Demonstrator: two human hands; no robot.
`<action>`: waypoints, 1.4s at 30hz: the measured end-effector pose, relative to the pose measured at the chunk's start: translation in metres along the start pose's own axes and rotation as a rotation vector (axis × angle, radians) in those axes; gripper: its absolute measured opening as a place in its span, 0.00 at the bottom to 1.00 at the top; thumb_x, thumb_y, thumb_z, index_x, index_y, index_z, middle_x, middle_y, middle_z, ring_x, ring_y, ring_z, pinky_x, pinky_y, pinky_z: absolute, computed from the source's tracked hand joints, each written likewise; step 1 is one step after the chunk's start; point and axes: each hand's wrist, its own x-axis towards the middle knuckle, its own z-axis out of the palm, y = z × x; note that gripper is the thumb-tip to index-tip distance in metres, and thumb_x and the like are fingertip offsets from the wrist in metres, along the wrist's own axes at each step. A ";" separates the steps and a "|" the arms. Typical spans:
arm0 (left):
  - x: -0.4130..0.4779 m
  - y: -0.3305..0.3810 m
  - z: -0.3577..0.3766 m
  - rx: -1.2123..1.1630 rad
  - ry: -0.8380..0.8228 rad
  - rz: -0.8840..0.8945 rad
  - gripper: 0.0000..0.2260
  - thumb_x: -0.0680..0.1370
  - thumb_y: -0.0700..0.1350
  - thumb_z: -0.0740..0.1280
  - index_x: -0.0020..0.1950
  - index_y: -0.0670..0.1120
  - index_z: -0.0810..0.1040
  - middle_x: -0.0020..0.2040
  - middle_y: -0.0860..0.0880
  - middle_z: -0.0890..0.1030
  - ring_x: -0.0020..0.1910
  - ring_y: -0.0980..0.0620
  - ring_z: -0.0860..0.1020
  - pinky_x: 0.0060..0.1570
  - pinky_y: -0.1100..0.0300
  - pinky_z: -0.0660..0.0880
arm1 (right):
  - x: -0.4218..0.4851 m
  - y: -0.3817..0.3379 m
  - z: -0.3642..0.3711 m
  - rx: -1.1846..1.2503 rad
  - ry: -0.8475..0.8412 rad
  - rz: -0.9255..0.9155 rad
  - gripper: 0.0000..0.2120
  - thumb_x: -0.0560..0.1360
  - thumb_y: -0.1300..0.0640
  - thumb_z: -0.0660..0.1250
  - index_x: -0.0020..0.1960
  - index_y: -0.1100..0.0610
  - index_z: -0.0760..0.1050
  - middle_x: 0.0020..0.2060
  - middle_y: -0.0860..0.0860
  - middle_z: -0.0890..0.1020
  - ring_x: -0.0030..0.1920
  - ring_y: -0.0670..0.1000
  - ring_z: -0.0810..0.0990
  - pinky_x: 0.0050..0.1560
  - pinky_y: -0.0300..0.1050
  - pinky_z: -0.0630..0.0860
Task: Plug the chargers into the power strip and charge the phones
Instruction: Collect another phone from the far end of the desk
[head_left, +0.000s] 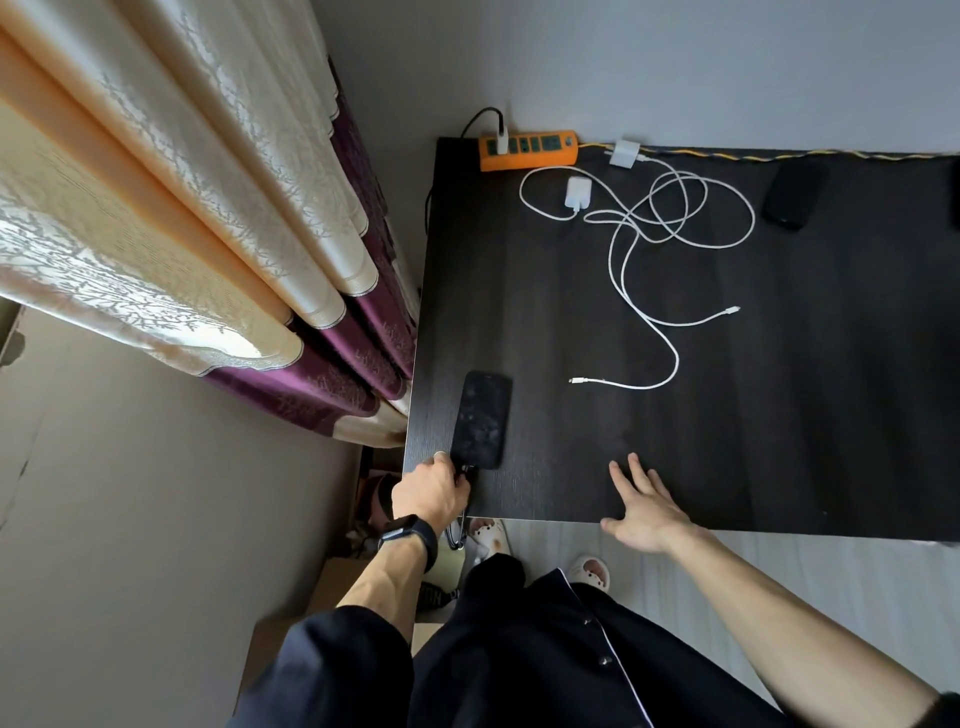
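An orange power strip (527, 149) lies at the table's far left corner with one white charger (501, 139) plugged in, its black cable running off the back. Two loose white chargers (578, 193) (625, 153) lie beside it, their white cables (675, 218) tangled across the table. A black phone (481, 420) lies near the front left corner. My left hand (431, 488) pinches a black cable plug at the phone's near end. My right hand (647, 512) rests open at the front edge. A second dark phone (794, 194) lies far right.
The dark wooden table (779, 415) stands against a grey wall. Cream and purple curtains (234, 234) hang to the left. A loop of black cable (456, 535) dangles below the front edge by my left wrist. Slippers and boxes sit on the floor underneath.
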 end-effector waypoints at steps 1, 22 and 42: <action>0.000 0.001 0.001 0.017 -0.008 -0.006 0.13 0.76 0.53 0.60 0.53 0.45 0.74 0.51 0.45 0.83 0.51 0.39 0.81 0.48 0.50 0.78 | 0.000 -0.001 0.002 -0.003 0.011 0.001 0.41 0.81 0.46 0.62 0.81 0.46 0.36 0.79 0.45 0.31 0.81 0.54 0.35 0.79 0.55 0.50; 0.003 0.014 0.020 0.085 0.099 0.193 0.30 0.77 0.62 0.62 0.77 0.63 0.55 0.78 0.44 0.57 0.70 0.41 0.63 0.66 0.47 0.69 | 0.005 0.001 0.057 -0.020 0.386 0.025 0.33 0.83 0.41 0.51 0.81 0.44 0.38 0.81 0.48 0.38 0.81 0.55 0.37 0.74 0.71 0.59; 0.002 -0.003 0.036 -0.008 0.203 0.028 0.29 0.76 0.64 0.63 0.76 0.65 0.60 0.75 0.46 0.65 0.70 0.43 0.64 0.64 0.42 0.68 | 0.005 0.005 0.056 0.063 0.369 -0.014 0.34 0.83 0.43 0.54 0.81 0.41 0.37 0.80 0.43 0.33 0.80 0.51 0.34 0.75 0.70 0.55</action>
